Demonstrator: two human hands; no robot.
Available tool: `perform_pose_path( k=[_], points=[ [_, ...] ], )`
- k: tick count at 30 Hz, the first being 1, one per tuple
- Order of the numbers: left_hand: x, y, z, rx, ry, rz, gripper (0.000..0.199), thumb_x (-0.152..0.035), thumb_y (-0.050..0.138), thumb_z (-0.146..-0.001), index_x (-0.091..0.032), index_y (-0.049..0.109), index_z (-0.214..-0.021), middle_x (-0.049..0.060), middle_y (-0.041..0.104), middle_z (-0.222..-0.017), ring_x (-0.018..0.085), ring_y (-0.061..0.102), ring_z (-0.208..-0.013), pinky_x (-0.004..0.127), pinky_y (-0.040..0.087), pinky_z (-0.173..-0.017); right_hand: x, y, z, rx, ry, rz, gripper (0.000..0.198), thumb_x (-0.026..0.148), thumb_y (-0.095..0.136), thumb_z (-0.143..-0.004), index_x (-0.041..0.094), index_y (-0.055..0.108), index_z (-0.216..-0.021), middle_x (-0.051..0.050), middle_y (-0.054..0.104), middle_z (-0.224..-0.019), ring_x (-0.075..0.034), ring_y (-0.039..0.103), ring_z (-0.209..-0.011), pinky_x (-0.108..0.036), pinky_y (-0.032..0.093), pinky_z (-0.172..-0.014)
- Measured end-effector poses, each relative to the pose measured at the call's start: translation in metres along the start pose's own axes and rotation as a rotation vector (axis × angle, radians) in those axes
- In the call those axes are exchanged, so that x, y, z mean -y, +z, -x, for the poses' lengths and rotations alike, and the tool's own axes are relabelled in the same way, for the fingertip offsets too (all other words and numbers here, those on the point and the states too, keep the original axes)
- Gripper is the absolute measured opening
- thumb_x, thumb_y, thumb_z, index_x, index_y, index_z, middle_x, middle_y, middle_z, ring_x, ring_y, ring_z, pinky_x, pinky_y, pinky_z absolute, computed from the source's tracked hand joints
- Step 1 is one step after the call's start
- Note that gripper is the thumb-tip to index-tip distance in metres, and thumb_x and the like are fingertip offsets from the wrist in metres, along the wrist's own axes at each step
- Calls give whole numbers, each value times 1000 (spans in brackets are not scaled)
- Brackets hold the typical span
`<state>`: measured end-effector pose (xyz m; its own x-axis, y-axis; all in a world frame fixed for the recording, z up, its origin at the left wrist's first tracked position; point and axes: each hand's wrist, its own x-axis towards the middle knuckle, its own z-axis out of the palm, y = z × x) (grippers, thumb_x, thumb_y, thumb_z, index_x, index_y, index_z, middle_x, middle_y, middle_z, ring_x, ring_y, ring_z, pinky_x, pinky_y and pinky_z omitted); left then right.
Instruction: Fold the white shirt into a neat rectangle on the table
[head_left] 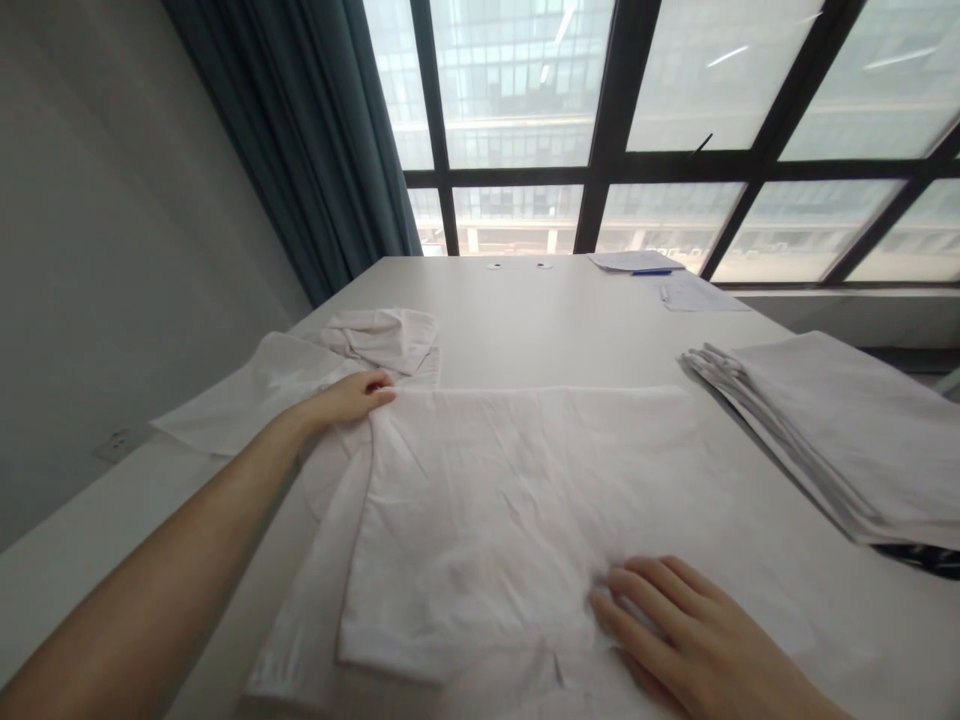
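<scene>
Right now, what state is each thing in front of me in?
Cloth: laid out in layers, wrinkled
Left hand: fingers curled at the cloth's far-left corner
Right hand: open, palm down at the cloth
Far-left fabric: bunched up
Stack: folded
Curtain: gathered to one side
Window: apparently shut
Papers: lying flat
Pen: lying flat

Daylight enters through the window panes (517, 80) across the top of the frame, hazy with glare and marked by bright streaks (727, 56) at upper right. The wall (112, 250) at left is dim grey. My right hand (686, 630) at lower right blurs slightly; the white cloth (480, 500) beneath looks soft.
</scene>
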<state>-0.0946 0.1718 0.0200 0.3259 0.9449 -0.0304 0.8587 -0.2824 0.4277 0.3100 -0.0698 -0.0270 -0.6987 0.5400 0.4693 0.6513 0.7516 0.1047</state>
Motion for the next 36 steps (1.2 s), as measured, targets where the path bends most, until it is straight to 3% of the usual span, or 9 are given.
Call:
perform_pose_path(
  k=[2,6,11,15,18,21,26,30,36],
  points=[
    [0,-5,-8,-59,-4,-21,34,-52,49,-73,-19,55,-72,1,59,-71,18,55,-69,25,39,-64,-4,3,-3,7,4,9,35,17,33,-98,19,66,-108,-7,72,-94,-23,65,-87,-39,49,-79],
    [-2,-11,-30,-333,-120,-76,26,-41,48,-79,-18,59,-85,5,64,-84,22,58,-79,29,43,-72,-18,12,-20,73,-31,24,34,12,34,-97,14,62,-116,-9,70,-98,-23,64,-90,-38,50,-80],
    [-13,11,-34,-474,-148,-307,36,-30,54,-84,-17,58,-118,15,59,-124,33,52,-119,47,40,-97,-32,26,-34,99,-40,-9,25,18,44,-97,11,60,-115,-12,68,-100,-25,63,-92,-38,51,-78],
    [-38,51,17,-394,143,-269,35,-33,49,-92,-17,57,-123,14,58,-132,31,46,-130,52,34,-107,-34,28,-29,27,-22,-66,19,18,48,-97,12,63,-106,-11,68,-93,-23,63,-88,-38,50,-76],
    [-67,75,74,-173,502,-170,35,-37,42,-99,-22,56,-127,9,59,-134,25,44,-134,48,32,-112,-35,26,-25,4,-43,-88,19,17,49,-96,10,64,-105,-9,67,-86,-22,62,-80,-36,50,-70],
    [-93,90,120,-6,729,-198,48,-44,53,-93,-21,51,-136,9,55,-140,26,43,-136,49,31,-114,-36,25,-25,-2,-73,-78,20,16,48,-96,9,65,-105,-8,66,-80,-20,61,-75,-34,49,-67],
    [-103,100,138,-215,789,-269,38,-23,48,-98,-12,51,-134,11,63,-130,21,55,-126,39,46,-105,-38,18,-30,-21,-86,-74,20,13,48,-96,8,65,-105,-8,66,-79,-20,61,-73,-34,49,-65],
    [-95,94,133,-261,813,-279,36,-28,46,-100,-12,54,-131,11,66,-126,21,60,-120,38,50,-102,-42,8,-30,-68,-85,-65,19,11,52,-94,7,64,-108,-9,68,-82,-20,62,-75,-34,50,-67],
    [-91,81,137,-369,882,-261,29,-13,41,-100,-13,62,-120,7,71,-116,16,63,-116,32,50,-102,-47,5,-27,-49,-88,-105,18,15,51,-95,14,64,-107,-7,69,-84,-18,63,-78,-32,50,-71]
  ],
)
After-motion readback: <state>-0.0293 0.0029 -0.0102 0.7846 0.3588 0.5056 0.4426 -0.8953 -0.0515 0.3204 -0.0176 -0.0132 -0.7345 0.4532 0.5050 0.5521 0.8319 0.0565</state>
